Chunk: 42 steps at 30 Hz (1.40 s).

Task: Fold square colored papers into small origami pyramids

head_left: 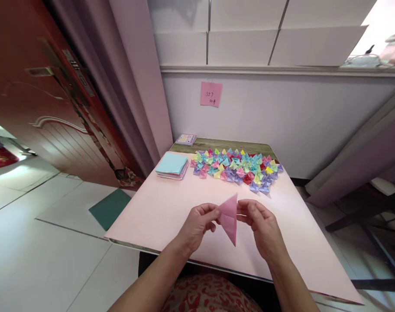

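A pink sheet of origami paper (229, 219), folded into a triangle with crease lines, is held up over the near part of the table. My left hand (200, 223) pinches its left corner between thumb and fingers. On the other side, my right hand (260, 223) has its fingertips right by the long upright edge, with the fingers loosely bent and the thumb apart from the paper. Whether those fingertips touch the edge, I cannot tell. Beyond both hands lies a group of small folded paper pieces (236, 167) in many colours.
Back left on the pink-topped table (145, 216) is a stack of square paper (172, 164), light blue on top. A small printed pack (186, 139) lies behind it. A pink note (211, 94) is stuck to the wall. A dark green sheet (109, 209) lies on the floor.
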{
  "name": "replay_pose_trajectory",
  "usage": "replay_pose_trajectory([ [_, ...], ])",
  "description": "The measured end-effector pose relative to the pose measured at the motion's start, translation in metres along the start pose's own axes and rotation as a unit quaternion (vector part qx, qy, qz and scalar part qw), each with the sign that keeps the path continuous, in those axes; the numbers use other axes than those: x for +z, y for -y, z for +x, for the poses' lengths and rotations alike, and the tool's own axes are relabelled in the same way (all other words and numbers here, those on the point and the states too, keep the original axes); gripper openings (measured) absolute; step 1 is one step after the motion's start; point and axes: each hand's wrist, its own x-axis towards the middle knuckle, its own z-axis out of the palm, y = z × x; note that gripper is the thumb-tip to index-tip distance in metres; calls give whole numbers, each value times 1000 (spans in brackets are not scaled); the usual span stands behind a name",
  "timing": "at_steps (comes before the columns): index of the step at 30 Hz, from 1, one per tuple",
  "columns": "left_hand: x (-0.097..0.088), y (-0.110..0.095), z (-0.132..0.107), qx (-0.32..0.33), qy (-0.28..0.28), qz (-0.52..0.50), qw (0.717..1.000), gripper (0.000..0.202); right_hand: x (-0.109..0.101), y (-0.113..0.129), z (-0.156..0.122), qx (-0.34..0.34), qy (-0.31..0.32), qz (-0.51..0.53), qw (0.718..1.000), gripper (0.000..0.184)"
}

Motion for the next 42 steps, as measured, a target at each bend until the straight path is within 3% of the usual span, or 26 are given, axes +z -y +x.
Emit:
replay_pose_trajectory([
  [3, -2, 4, 2, -81, 9, -145, 986, 23, 4, -4, 1, 55, -11, 76, 996, 36],
  [8, 0, 7, 8, -122, 17, -209, 970, 23, 13, -5, 4, 81, 42, 88, 992, 32],
  [22, 1, -7, 37, -126, 33, -225, 966, 21, 25, 9, 36, 87, 73, 74, 991, 35],
  [28, -4, -19, 53, -55, 22, -170, 984, 26, 21, 9, 51, 65, 58, 41, 995, 35],
  [35, 1, -33, 69, -55, 48, -157, 985, 24, 16, 11, 63, 80, 75, 72, 991, 32],
  [42, 4, -33, 77, -48, 30, -140, 989, 24, 9, 13, 67, 52, 45, 49, 996, 30],
])
